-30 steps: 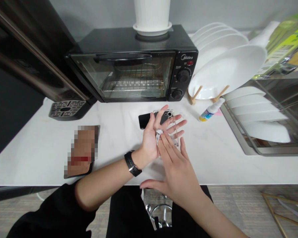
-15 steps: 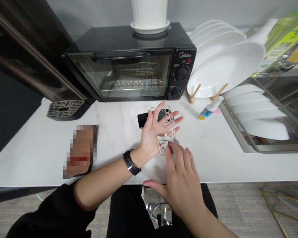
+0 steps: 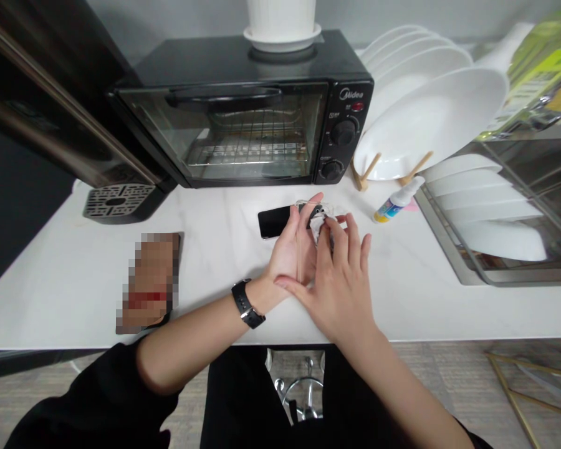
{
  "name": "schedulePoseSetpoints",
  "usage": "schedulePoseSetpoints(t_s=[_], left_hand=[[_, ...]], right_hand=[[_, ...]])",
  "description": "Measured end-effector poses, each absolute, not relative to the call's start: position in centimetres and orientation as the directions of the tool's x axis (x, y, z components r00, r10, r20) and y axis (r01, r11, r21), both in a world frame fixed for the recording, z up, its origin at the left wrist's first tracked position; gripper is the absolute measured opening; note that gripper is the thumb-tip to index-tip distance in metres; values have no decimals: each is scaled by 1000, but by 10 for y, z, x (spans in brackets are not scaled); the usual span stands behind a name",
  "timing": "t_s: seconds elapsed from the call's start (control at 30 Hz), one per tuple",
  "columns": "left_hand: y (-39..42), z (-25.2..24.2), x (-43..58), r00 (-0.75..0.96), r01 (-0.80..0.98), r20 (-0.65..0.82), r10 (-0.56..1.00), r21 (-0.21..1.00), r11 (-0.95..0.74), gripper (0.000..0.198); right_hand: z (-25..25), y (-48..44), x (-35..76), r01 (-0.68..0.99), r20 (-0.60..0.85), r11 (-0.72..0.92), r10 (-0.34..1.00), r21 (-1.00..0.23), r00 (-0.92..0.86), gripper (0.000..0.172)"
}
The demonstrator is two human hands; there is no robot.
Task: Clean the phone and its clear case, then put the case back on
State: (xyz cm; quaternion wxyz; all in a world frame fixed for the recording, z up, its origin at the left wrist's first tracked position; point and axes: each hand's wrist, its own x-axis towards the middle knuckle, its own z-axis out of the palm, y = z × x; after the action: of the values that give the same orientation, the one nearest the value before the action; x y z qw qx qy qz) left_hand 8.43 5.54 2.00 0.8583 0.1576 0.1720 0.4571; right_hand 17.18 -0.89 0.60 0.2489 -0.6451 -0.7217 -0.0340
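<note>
My left hand (image 3: 285,252) is palm up above the counter and holds a clear phone case (image 3: 305,252) along the palm and fingers. My right hand (image 3: 343,287) lies over it, its fingertips pressing a crumpled white tissue (image 3: 316,223) against the upper part of the case. The right thumb reaches across near the left palm. Behind the left fingers a black phone (image 3: 273,222) rests on the counter, its right part hidden by the hands. Part of the case is covered by my right hand.
A black toaster oven (image 3: 243,134) stands at the back. To the right are a small spray bottle (image 3: 397,201), white plates (image 3: 430,131) in a wooden rack, and a sink (image 3: 481,271) holding dishes. A pixelated flat object (image 3: 152,268) lies at left.
My right hand has moved up with the tissue, from the case's lower end to its upper part. The case appears more edge-on, and the left fingers are now mostly covered.
</note>
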Motion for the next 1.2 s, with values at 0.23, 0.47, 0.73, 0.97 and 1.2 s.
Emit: schedulePoseSetpoints(t_s=[0.23, 0.47, 0.73, 0.97, 1.2], left_hand=[[54, 26, 89, 472, -763, -224, 853, 381, 522, 57], [51, 29, 88, 547, -746, -223, 807, 307, 590, 63], [64, 20, 67, 487, -727, -152, 860, 476, 496, 63], [65, 18, 70, 472, -716, -119, 874, 527, 459, 62], [61, 26, 71, 436, -691, -139, 889, 582, 430, 62]], right_hand=[[11, 10, 177, 910, 383, 189, 923, -368, -37, 100], [19, 3, 174, 839, 415, 370, 889, -398, -195, 99], [10, -37, 175, 801, 406, 481, 852, -356, -331, 107], [8, -75, 175, 849, 386, 444, 864, -285, -323, 106], [-1, -73, 173, 935, 347, 264, 922, -236, -172, 101]])
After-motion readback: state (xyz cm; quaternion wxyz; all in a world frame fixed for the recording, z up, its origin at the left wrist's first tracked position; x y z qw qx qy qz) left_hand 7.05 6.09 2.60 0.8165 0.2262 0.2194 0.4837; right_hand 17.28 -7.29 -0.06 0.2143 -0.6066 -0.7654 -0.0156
